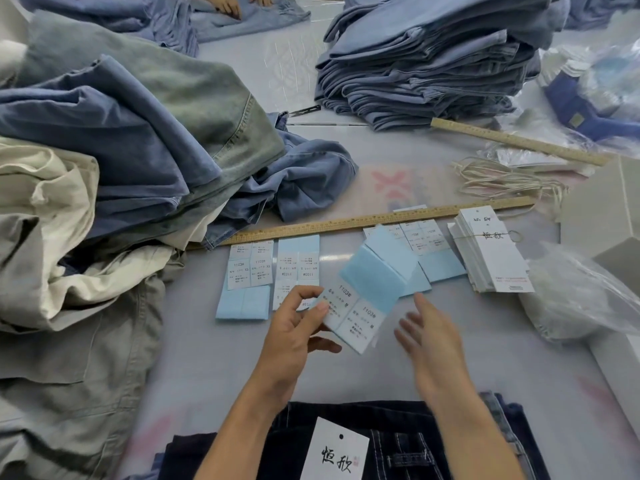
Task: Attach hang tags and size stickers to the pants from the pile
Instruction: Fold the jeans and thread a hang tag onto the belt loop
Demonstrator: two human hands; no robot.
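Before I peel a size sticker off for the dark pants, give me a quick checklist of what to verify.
1. Blue-backed sticker sheet gripped by left hand: ok.
2. Size on the held sheet reads M: ok; pants' own size: cannot tell.
3. Right hand free to peel: ok, open, blurred.
4. White paper hang tag on dark denim pants: lies there; attached: cannot tell.
5. Sticker spot on pants chosen: cannot tell.

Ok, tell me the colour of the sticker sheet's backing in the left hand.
Light blue backing, with white printed stickers; head view.
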